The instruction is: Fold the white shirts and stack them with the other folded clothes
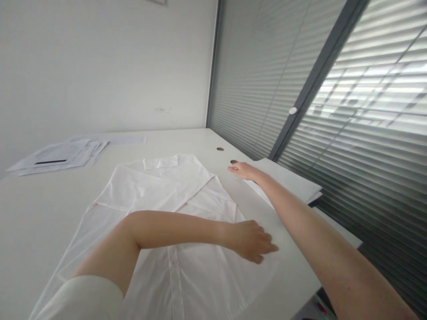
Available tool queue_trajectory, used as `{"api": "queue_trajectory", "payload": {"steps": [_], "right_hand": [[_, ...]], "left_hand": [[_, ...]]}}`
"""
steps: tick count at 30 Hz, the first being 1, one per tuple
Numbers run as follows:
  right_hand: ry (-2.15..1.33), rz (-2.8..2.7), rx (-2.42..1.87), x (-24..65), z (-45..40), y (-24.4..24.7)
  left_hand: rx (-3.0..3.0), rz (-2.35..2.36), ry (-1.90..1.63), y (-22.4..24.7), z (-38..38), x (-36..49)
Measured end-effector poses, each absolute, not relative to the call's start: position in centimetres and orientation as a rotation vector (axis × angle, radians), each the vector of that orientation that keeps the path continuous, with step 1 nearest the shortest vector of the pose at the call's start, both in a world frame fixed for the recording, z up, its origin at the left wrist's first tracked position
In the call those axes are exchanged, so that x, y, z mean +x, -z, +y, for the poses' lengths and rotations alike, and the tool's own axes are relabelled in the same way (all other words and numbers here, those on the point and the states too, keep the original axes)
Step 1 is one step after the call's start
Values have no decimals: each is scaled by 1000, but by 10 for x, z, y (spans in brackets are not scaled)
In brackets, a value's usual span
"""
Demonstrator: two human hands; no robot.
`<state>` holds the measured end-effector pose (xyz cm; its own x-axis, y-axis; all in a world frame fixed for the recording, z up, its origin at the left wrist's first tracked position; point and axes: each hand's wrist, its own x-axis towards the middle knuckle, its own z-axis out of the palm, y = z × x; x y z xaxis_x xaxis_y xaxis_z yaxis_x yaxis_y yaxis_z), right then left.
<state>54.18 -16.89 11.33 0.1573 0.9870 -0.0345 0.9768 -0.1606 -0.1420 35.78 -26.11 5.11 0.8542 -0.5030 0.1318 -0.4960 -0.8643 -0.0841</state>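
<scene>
A white button-up shirt (200, 275) lies spread on the white table, its collar away from me and one sleeve folded across the upper part. My left hand (251, 241) reaches across the shirt to its right edge. The fingers are bent and partly apart, pointing right, and no object shows in them. Farther back, my right hand (243, 170) is beside the table's round holes, right of the shirt's shoulder. Its fingers are extended with nothing visible in them.
Papers with a dark pen (50, 162) lie at the left of the table (180, 138). White sheets (290, 178) are at the right edge, partly behind my right forearm. A wall stands behind, and window blinds (367, 164) run along the right.
</scene>
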Motion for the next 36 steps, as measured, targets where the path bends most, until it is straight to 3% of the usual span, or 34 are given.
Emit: {"api": "queue_trajectory", "payload": {"steps": [6, 13, 31, 36], "right_hand": [[-178, -1969, -2284, 545, -182, -113], [-218, -1963, -2304, 545, -167, -102], [-531, -1529, -2427, 496, 6, -57], [-471, -1500, -2453, 479, 42, -55]], "left_hand": [[-2987, 790, 274, -54, -260, 366], [-2721, 849, 559, -71, -263, 330], [-2828, 104, 882, -87, -270, 189], [-2783, -103, 879, -79, -277, 163]]}}
